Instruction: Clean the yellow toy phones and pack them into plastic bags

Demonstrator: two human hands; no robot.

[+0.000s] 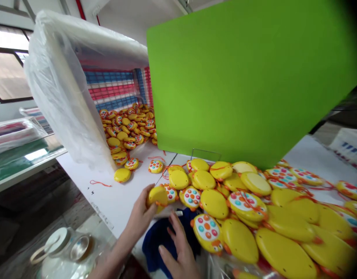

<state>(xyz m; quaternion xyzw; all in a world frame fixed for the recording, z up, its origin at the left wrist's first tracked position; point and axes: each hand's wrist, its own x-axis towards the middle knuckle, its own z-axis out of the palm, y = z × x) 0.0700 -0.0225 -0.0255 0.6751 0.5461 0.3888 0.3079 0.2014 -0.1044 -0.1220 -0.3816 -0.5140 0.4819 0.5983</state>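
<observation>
My left hand (140, 217) is closed around a yellow turtle-like toy (157, 196), its plain yellow side turned up. My right hand (181, 254) hovers over a dark blue cloth (154, 243), fingers apart and nothing in them. Just right of both hands spreads a pile of the same yellow toys (215, 204). Some lie plain side up; others, such as one toy (207, 232) near my right hand, show a white face with coloured dots. Thin orange-red cords trail from several of them.
A bin (62, 89) wrapped in clear plastic lies on its side at the left, more yellow toys (129, 126) inside. A large green board (239, 85) stands behind the pile. Below the white table (88, 193), at lower left, is a lidded jar (58, 242).
</observation>
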